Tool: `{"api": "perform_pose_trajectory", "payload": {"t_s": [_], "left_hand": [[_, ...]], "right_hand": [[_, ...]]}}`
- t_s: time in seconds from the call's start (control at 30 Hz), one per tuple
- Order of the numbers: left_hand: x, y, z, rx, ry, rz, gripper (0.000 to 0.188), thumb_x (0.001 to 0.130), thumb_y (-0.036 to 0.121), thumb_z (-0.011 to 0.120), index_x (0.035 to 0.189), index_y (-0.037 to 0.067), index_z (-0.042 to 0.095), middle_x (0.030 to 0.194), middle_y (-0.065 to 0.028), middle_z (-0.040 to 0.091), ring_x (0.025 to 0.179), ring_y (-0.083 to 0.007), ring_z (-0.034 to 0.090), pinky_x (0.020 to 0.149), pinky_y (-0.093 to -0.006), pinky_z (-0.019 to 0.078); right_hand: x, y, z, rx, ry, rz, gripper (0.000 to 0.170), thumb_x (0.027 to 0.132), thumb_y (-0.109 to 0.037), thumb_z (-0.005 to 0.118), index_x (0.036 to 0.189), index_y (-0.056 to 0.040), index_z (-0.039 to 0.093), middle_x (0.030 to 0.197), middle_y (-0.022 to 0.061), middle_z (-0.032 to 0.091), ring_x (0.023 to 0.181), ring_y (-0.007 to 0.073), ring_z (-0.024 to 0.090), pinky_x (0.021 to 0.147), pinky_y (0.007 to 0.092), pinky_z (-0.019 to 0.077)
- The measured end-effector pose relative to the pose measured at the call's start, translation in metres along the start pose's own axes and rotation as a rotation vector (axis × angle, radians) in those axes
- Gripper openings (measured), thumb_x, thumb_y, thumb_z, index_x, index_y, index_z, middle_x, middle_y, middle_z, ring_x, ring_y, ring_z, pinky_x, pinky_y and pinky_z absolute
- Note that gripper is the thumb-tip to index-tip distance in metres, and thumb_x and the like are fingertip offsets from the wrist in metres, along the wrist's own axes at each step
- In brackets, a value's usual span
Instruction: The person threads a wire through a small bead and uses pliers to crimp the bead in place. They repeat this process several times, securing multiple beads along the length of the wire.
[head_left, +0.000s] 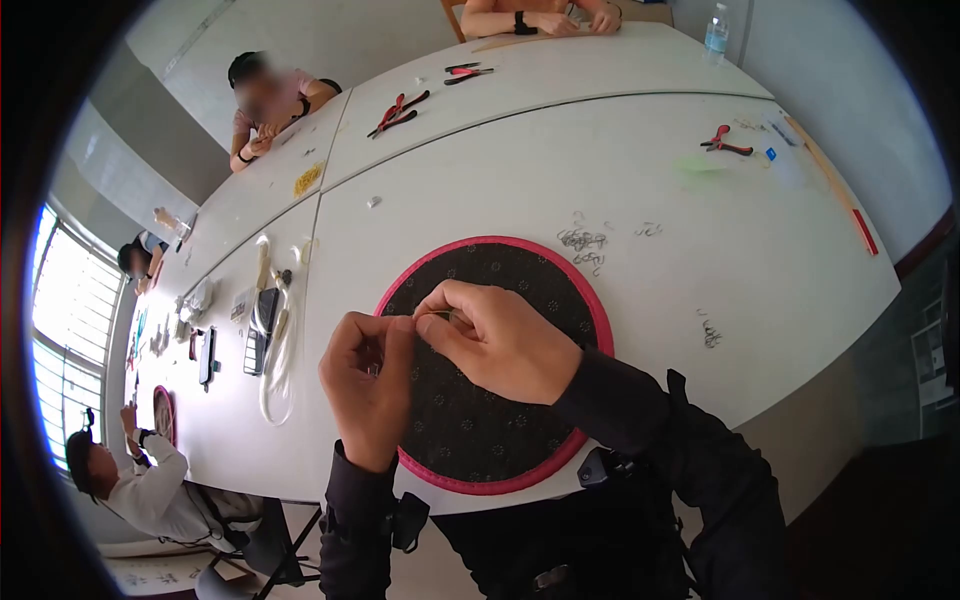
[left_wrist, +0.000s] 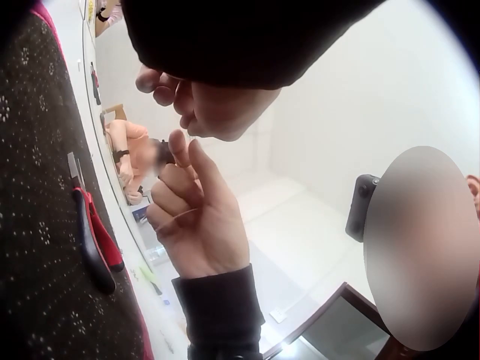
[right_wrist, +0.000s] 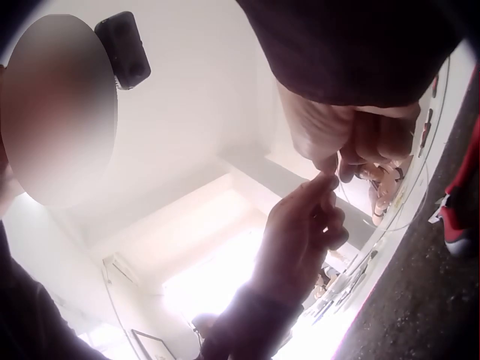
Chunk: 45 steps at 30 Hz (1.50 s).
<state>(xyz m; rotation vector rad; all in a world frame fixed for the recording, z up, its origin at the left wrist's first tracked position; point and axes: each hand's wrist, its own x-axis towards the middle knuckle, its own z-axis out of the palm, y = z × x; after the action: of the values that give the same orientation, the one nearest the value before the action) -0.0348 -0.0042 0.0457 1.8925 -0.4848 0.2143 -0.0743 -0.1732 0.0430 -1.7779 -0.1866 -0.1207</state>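
Note:
Fingertips of both hands meet above a round black mat [head_left: 480, 440] with a pink rim. The left hand [head_left: 368, 385] [right_wrist: 296, 244] pinches between thumb and forefinger at the meeting point. My right hand [head_left: 505, 345] [left_wrist: 199, 214] pinches a thin strand [head_left: 441, 313] there, its fingers curled. In the left wrist view the fine strand [left_wrist: 180, 219] crosses the right palm. What lies between the fingertips is too small to tell. Red-and-black pliers [left_wrist: 96, 240] [right_wrist: 456, 206] lie on the mat, hidden by the hands in the head view.
On the white table [head_left: 700, 200], small dark metal pieces [head_left: 583, 242] lie beyond the mat, with more to the right. Other pliers [head_left: 726, 142] are at the far right and far side. A coil of pale tubing [head_left: 278, 350] lies left. Several people sit around.

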Motion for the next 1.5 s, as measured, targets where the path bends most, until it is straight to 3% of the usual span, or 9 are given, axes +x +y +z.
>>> {"api": "perform_pose_trajectory", "payload": {"t_s": [0.33, 0.63, 0.73, 0.83, 0.87, 0.97, 1.07, 1.17, 1.5], "left_hand": [[0.014, 0.002, 0.0, -0.113, -0.117, -0.086, 0.017, 0.096, 0.014, 0.067, 0.085, 0.002, 0.061, 0.073, 0.0043, 0.056, 0.065, -0.0011, 0.045, 0.059, -0.0191, 0.0348], [0.028, 0.002, 0.02, -0.104, -0.179, -0.086, 0.018, 0.094, 0.013, 0.069, 0.083, 0.0, 0.063, 0.073, 0.0041, 0.058, 0.065, -0.0005, 0.046, 0.058, -0.0193, 0.0356], [0.03, 0.003, 0.03, -0.096, -0.197, -0.088, 0.019, 0.094, 0.014, 0.069, 0.083, 0.0, 0.063, 0.072, 0.0036, 0.059, 0.065, -0.001, 0.047, 0.058, -0.0197, 0.0372], [0.032, 0.003, 0.036, -0.053, -0.208, -0.068, 0.02, 0.094, 0.015, 0.069, 0.083, -0.001, 0.063, 0.072, 0.0026, 0.059, 0.065, -0.0019, 0.048, 0.059, -0.0203, 0.0392], [0.033, 0.004, 0.037, -0.044, -0.21, -0.063, 0.02, 0.094, 0.015, 0.068, 0.083, -0.002, 0.063, 0.072, 0.0022, 0.06, 0.065, -0.0023, 0.049, 0.059, -0.0205, 0.0398], [0.035, 0.007, 0.038, -0.026, -0.238, -0.075, 0.021, 0.094, 0.015, 0.068, 0.083, -0.003, 0.063, 0.072, 0.0011, 0.06, 0.066, -0.0031, 0.05, 0.06, -0.0207, 0.0404], [0.037, 0.007, 0.041, -0.045, -0.242, -0.081, 0.02, 0.093, 0.014, 0.068, 0.082, -0.003, 0.063, 0.072, 0.0006, 0.061, 0.066, -0.0035, 0.051, 0.061, -0.0207, 0.0408], [0.042, 0.002, 0.047, -0.066, -0.223, -0.049, 0.021, 0.094, 0.017, 0.068, 0.084, -0.001, 0.063, 0.073, 0.0022, 0.059, 0.066, -0.0031, 0.049, 0.061, -0.0207, 0.0366], [0.048, 0.002, 0.058, -0.171, -0.258, -0.128, 0.015, 0.092, 0.011, 0.069, 0.089, -0.003, 0.07, 0.074, -0.0004, 0.066, 0.068, -0.0032, 0.054, 0.062, -0.0197, 0.0402]], "right_hand": [[-0.001, 0.022, -0.007, -0.062, 0.11, -0.119, 0.021, 0.098, -0.018, 0.059, 0.103, 0.0022, 0.064, 0.077, 0.0058, 0.065, 0.069, 0.0093, 0.061, 0.066, 0.0262, 0.05], [0.001, 0.033, -0.017, 0.188, 0.043, 0.192, 0.02, 0.094, -0.008, 0.056, 0.112, 0.0002, 0.058, 0.087, 0.0067, 0.064, 0.075, 0.0132, 0.06, 0.073, 0.0275, 0.0506], [-0.001, 0.043, 0.0, 0.043, 0.354, -0.066, 0.028, 0.092, -0.007, 0.057, 0.119, -0.0008, 0.053, 0.089, 0.0086, 0.064, 0.084, 0.0173, 0.063, 0.08, 0.0308, 0.0501], [0.006, 0.042, -0.004, -0.157, 0.428, -0.358, 0.035, 0.092, -0.006, 0.059, 0.125, -0.0018, 0.047, 0.092, 0.0112, 0.065, 0.091, 0.0204, 0.065, 0.086, 0.0344, 0.0489], [0.001, 0.037, -0.01, 0.067, 0.246, -0.191, 0.031, 0.094, -0.007, 0.059, 0.122, -0.0009, 0.05, 0.093, 0.0131, 0.066, 0.092, 0.0203, 0.067, 0.082, 0.0337, 0.0513], [0.0, 0.035, -0.013, 0.161, 0.189, 0.023, 0.022, 0.096, -0.01, 0.058, 0.115, 0.0004, 0.055, 0.094, 0.0133, 0.068, 0.089, 0.0193, 0.068, 0.076, 0.0319, 0.0528], [0.002, 0.043, -0.011, 0.167, 0.278, 0.007, 0.017, 0.098, -0.013, 0.058, 0.106, 0.0021, 0.059, 0.092, 0.0113, 0.068, 0.085, 0.0159, 0.067, 0.07, 0.0293, 0.0529], [0.006, 0.051, -0.009, 0.265, 0.273, -0.004, 0.019, 0.095, -0.014, 0.057, 0.099, 0.0048, 0.06, 0.08, 0.0146, 0.067, 0.074, 0.0235, 0.067, 0.068, 0.0342, 0.0512], [0.007, 0.042, -0.023, 0.801, 0.211, 0.266, 0.021, 0.097, -0.018, 0.057, 0.101, 0.0022, 0.061, 0.084, 0.0043, 0.064, 0.073, 0.0106, 0.061, 0.066, 0.026, 0.0506]]}}
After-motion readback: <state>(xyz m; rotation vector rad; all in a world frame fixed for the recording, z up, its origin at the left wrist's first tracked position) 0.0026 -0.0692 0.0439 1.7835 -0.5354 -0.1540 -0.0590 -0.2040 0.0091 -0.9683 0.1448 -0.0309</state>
